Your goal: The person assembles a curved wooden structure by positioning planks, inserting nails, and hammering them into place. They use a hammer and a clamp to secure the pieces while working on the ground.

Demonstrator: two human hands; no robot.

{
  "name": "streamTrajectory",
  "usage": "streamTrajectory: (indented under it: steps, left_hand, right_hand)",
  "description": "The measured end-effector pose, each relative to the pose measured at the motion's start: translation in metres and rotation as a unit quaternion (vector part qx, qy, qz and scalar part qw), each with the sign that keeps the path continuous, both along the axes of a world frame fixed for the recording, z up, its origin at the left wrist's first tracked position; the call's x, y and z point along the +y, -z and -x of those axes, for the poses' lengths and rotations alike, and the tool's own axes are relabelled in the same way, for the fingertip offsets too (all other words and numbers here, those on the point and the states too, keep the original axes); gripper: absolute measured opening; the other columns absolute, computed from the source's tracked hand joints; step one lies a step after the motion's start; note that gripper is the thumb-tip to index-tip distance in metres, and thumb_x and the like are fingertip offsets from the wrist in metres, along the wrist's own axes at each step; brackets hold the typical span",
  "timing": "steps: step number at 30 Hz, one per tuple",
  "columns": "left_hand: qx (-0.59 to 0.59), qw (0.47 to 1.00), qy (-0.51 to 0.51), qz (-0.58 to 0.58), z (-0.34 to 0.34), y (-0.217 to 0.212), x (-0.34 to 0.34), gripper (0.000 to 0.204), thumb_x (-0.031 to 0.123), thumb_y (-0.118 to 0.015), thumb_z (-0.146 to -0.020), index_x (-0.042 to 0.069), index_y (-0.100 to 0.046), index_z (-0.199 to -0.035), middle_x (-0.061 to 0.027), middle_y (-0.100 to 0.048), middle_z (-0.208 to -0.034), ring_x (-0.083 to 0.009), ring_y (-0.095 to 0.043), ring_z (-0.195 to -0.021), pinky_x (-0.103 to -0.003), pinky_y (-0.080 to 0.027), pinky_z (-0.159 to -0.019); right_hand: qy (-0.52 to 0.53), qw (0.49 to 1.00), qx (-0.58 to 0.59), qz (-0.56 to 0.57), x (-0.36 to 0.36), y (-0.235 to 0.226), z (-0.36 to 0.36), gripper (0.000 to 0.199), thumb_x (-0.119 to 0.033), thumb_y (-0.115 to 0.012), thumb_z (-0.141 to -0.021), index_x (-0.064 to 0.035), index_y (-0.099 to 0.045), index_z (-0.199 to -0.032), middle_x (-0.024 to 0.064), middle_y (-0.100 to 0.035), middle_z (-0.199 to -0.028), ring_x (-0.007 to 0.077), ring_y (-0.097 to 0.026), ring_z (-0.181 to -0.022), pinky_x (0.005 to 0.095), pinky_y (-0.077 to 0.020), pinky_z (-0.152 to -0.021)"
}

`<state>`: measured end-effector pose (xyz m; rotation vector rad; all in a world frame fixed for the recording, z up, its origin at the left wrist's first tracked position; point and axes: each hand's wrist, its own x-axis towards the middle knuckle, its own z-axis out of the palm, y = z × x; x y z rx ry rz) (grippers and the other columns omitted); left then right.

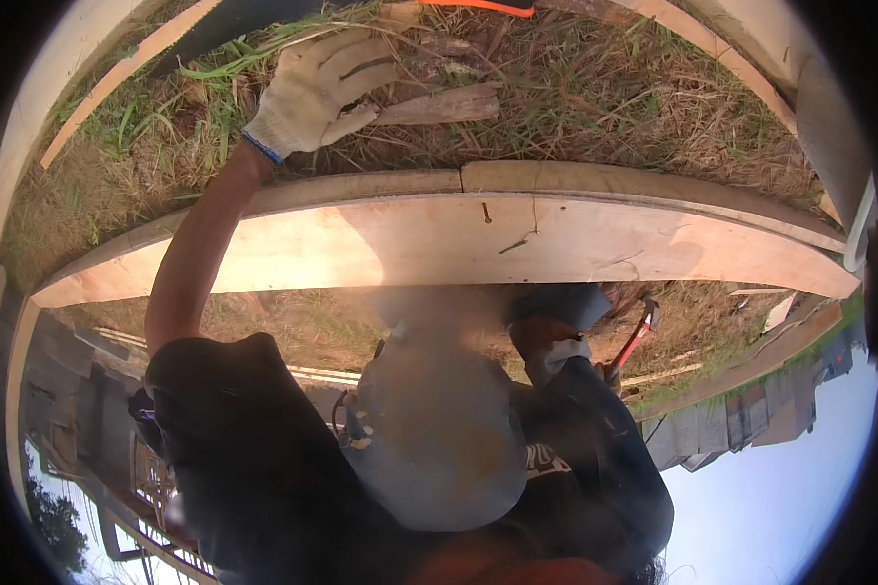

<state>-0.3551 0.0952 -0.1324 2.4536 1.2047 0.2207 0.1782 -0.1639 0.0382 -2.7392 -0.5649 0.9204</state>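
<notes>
My left hand, in a pale knitted glove with a blue cuff, reaches over a long wooden board. Its fingers are stretched apart over the grass, with the thumb beside a rough strip of scrap wood. On the near side of the board, a red-handled hammer stands with its metal head up. My right hand appears to be closed round the lower handle, though it is small and mostly hidden. A bent nail and a dark splinter-like piece show on the board's face.
Dry grass and straw cover the ground. Wooden planks frame the left, with more timber at the upper right. An orange-edged black item is cut off at the top. A grey blur hides the lower middle.
</notes>
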Motion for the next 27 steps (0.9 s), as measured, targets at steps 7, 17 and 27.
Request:
streamTrajectory:
  steps: [7,17,27]
  left_hand:
    - [-0.019,1.000,0.012,-0.016,0.004,0.002,0.001,0.051,0.037,-0.073,-0.091,0.029,-0.065,-0.140,0.0023,-0.058,-0.151,-0.0239,-0.056,-0.138,-0.044,-0.056,-0.095]
    - [-0.019,1.000,0.010,-0.014,0.005,0.006,0.005,0.044,0.034,-0.067,-0.095,0.029,-0.067,-0.138,0.0018,-0.060,-0.148,-0.0224,-0.057,-0.137,-0.044,-0.057,-0.097]
    - [0.001,0.999,0.028,-0.030,0.001,0.004,0.012,0.045,0.034,-0.065,-0.093,0.026,-0.066,-0.137,-0.0022,-0.060,-0.146,-0.0274,-0.058,-0.135,-0.049,-0.054,-0.098]
  right_hand:
    - [0.034,0.999,0.041,0.001,0.031,0.032,0.030,0.019,-0.010,-0.074,-0.092,-0.0048,-0.056,-0.086,-0.0040,-0.041,-0.066,0.0070,-0.037,-0.058,0.0294,-0.0333,-0.053]
    - [0.090,0.990,0.100,-0.041,0.061,0.081,0.071,0.016,-0.011,-0.073,-0.093,-0.0040,-0.058,-0.090,-0.0036,-0.042,-0.066,0.0072,-0.038,-0.055,0.0288,-0.0337,-0.051]
    - [0.191,0.968,0.117,-0.112,0.020,0.072,0.130,0.015,-0.011,-0.072,-0.093,-0.0032,-0.060,-0.095,-0.0033,-0.044,-0.066,0.0074,-0.039,-0.053,0.0283,-0.0342,-0.049]
